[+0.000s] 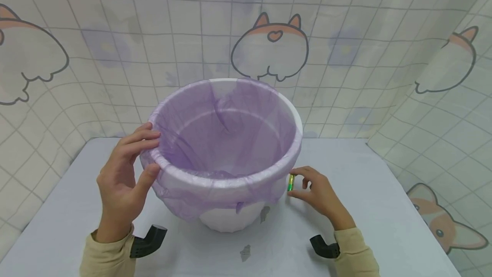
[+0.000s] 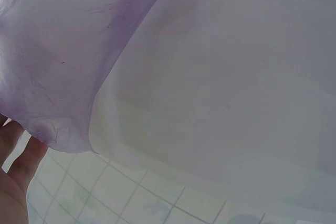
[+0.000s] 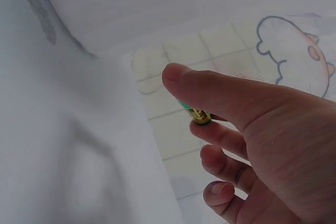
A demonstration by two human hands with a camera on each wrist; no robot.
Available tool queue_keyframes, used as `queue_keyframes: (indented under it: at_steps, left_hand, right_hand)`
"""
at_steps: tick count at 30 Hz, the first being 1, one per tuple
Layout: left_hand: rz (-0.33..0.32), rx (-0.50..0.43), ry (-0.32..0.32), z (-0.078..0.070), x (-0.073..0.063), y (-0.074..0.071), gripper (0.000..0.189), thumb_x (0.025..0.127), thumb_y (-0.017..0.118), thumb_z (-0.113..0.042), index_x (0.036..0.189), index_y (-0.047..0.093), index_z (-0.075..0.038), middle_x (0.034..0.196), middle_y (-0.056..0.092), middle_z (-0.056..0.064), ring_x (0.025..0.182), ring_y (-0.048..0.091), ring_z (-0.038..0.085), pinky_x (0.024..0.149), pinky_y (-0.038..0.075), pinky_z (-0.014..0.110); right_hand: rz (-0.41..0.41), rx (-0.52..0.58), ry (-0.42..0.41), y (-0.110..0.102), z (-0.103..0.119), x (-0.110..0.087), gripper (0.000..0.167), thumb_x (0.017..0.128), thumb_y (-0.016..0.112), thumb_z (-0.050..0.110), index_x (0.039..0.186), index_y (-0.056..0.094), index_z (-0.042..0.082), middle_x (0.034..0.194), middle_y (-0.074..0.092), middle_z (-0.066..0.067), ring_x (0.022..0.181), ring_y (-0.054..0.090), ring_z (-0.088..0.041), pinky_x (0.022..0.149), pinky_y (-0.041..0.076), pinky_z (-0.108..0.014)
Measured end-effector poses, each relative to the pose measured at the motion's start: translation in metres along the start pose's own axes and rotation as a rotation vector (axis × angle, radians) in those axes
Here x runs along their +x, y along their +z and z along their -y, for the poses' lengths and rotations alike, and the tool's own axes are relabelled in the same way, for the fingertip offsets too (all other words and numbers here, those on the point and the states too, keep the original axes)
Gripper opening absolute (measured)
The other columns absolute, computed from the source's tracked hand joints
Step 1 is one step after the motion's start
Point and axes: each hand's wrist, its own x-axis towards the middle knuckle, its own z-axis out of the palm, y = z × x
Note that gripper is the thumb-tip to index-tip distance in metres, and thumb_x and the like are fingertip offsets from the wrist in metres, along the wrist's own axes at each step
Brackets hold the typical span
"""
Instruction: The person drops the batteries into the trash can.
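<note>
A round white bin (image 1: 226, 219) stands on the table, lined with a thin purple plastic bag (image 1: 230, 140) folded over its rim. My left hand (image 1: 127, 174) rests on the bin's left rim, thumb on the near side and fingers over the edge; the left wrist view shows the bag's loose hem (image 2: 68, 129) beside the fingers. Just right of the bin, below the rim, my right hand (image 1: 317, 191) pinches a small green and gold battery (image 1: 291, 182) between thumb and index finger. In the right wrist view the thumb covers most of the battery (image 3: 199, 115).
The bin stands on a white table (image 1: 342, 161) with grey worn patches (image 1: 245, 252) at the front. A tiled-pattern cloth (image 1: 184, 42) with cartoon animals hangs behind and along both sides. Black wrist cameras (image 1: 147, 241) jut inward from both sleeves.
</note>
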Motion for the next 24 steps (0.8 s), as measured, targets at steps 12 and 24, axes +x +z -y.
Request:
queue_keyframes:
  at_steps: [12, 24]
  left_hand:
    - [-0.001, 0.001, -0.006, 0.001, -0.001, -0.001, 0.032, 0.084, 0.071, -0.001, 0.103, 0.058, 0.022, 0.114, 0.066, 0.019, 0.126, 0.054, 0.033, 0.113, 0.043, 0.036]
    - [0.001, -0.003, -0.003, 0.0, 0.0, 0.0, 0.032, 0.084, 0.07, 0.0, 0.103, 0.057, 0.022, 0.115, 0.066, 0.02, 0.126, 0.054, 0.034, 0.114, 0.042, 0.036]
  right_hand:
    - [-0.027, -0.025, -0.027, -0.011, 0.011, 0.0, 0.052, 0.07, 0.086, 0.019, 0.118, 0.066, 0.018, 0.113, 0.066, 0.003, 0.072, 0.049, -0.008, 0.058, 0.042, -0.018]
    - [-0.065, 0.022, -0.083, -0.018, 0.018, 0.0, 0.058, 0.069, 0.086, 0.015, 0.122, 0.062, 0.016, 0.111, 0.064, 0.001, 0.072, 0.049, -0.008, 0.059, 0.047, -0.02]
